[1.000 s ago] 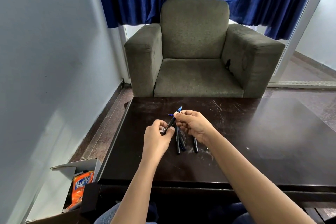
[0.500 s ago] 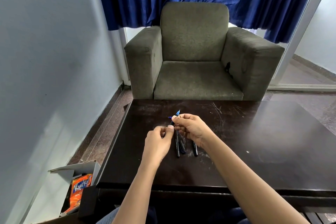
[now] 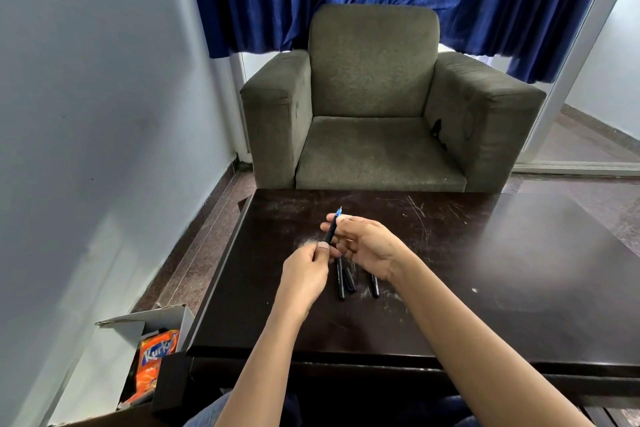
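Above dark table (image 3: 519, 270), pen (image 3: 330, 232) tilted, blue tip up, clear of surface; upper barrel pinched in right hand (image 3: 367, 246), lower end pinched by left hand (image 3: 306, 270). Just below, three pens (image 3: 341, 284) lying flat. Armchair (image 3: 374, 114) beyond.

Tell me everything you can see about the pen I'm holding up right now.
The pen is slim, with a dark, plastic-looking barrel and a bright blue tip. It is held above the table, tilted, with the tip pointing up and away. The right hand pinches it near the tip; the left hand pinches its lower end.
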Demonstrator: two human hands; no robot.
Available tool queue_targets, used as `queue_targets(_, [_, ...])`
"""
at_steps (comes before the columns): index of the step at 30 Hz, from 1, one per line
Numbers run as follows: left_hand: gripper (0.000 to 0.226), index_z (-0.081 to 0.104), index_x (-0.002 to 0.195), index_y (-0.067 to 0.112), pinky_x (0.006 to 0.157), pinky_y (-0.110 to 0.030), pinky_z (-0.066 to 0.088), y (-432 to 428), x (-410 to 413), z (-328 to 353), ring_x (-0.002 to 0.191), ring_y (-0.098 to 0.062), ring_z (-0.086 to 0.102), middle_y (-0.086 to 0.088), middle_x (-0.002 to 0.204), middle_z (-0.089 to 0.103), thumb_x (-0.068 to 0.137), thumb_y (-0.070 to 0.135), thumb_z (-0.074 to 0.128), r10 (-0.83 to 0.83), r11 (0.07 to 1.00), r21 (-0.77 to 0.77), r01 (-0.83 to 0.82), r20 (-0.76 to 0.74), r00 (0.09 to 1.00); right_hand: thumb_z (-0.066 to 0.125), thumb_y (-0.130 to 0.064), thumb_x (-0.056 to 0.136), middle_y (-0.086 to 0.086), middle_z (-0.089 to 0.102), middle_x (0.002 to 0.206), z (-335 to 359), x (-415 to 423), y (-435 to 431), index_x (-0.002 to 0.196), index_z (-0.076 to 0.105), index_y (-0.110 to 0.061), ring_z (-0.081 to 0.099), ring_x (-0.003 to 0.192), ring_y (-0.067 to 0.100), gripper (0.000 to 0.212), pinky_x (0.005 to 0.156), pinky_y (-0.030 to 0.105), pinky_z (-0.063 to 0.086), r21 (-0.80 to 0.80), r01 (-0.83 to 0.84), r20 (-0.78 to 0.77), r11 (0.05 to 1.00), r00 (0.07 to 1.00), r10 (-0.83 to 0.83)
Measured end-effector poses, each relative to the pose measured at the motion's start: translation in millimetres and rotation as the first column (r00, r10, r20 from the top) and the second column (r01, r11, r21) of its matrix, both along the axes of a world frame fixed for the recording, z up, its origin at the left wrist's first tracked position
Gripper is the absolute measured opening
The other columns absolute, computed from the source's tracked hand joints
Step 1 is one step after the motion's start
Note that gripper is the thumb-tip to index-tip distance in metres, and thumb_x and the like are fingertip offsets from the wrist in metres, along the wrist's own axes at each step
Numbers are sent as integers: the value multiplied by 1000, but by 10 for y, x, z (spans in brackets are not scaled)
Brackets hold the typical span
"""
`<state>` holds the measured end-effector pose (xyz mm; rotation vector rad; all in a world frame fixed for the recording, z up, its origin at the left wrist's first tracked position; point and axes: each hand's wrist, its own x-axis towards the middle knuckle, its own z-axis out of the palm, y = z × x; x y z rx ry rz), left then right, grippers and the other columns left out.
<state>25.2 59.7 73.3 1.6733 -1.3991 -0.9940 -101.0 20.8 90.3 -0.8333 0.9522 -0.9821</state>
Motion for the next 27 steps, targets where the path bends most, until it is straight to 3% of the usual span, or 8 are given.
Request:
queue_targets(2, [34, 65, 81, 26, 73, -29, 44, 10, -13, 3, 71, -9, 54, 4, 88, 70, 100, 31, 38, 0, 1000, 23, 1, -59, 998, 45, -2, 96, 7, 71, 104, 14, -44, -17, 111, 64, -8, 65, 86, 14, 25, 76, 24, 49, 4, -38, 100, 999, 994, 37])
queue_targets(4, [32, 64, 81, 24, 72, -28, 43, 17, -18, 8, 67, -6, 53, 6, 82, 70, 100, 31, 38, -13, 1000, 21, 14, -63, 998, 44, 1, 96, 7, 72, 105, 9, -60, -22, 112, 65, -8, 67, 91, 15, 28, 75, 23, 52, -12, -47, 106, 999, 993, 48])
queue_targets(11, [30, 63, 80, 22, 59, -21, 38, 8, -2, 14, 61, -2, 49, 9, 70, 64, 100, 26, 41, -14, 1000, -29, 12, -67, 998, 68, -13, 85, 1, 74, 80, 0, -23, 19, 89, 71, -9, 66, 63, 3, 6, 55, 12, 47, -97, 105, -58, 990, 992, -111])
queue_targets(16, [28, 62, 87, 17, 51, -4, 40, 18, 23, 5, 61, -2, 53, 5, 77, 65, 101, 26, 40, 17, 993, -117, 10, 235, 972, 75, -19, 81, 3, 69, 69, -80, 105, 44, 80, 72, -1, 61, 58, 7, 19, 52, 14, 46, -216, 217, -219, 952, 939, -264])
queue_targets(19, [30, 64, 90, 13, 50, -13, 41, 27, 44, -24, 62, -7, 58, 1, 78, 67, 101, 29, 41, 70, 982, -189, 0, 364, 929, 75, -17, 81, 8, 65, 66, -113, 164, 62, 86, 70, 8, 57, 47, 3, 26, 43, 12, 42, -153, 294, -185, 944, 929, -319])
queue_targets(21, [28, 63, 89, 14, 57, -26, 48, 31, 47, -51, 66, -13, 62, 0, 77, 67, 100, 29, 42, 89, 979, -202, -8, 396, 914, 74, -16, 81, 9, 64, 68, -136, 207, 77, 82, 70, 3, 56, 46, 3, 20, 40, 12, 39, -90, 323, -154, 942, 930, -334])
queue_targets(24, [29, 64, 89, 15, 59, -25, 48, 32, 42, -52, 68, -13, 62, 0, 80, 69, 100, 28, 40, 63, 987, -163, -2, 371, 926, 73, -19, 82, 6, 68, 72, -151, 182, 31, 79, 67, -8, 61, 56, 5, 13, 43, 15, 36, -12, 259, -177, 966, 950, -257])
queue_targets(27, [29, 66, 88, 13, 56, -18, 42, 34, 39, -59, 67, -9, 58, -4, 87, 71, 99, 18, 40, 4, 996, -85, 21, 284, 959, 66, -20, 88, 0, 68, 73, -98, 1, -42, 82, 63, -14, 66, 57, 1, 9, 48, 14, 37, 74, 28, -182, 997, 983, -14])
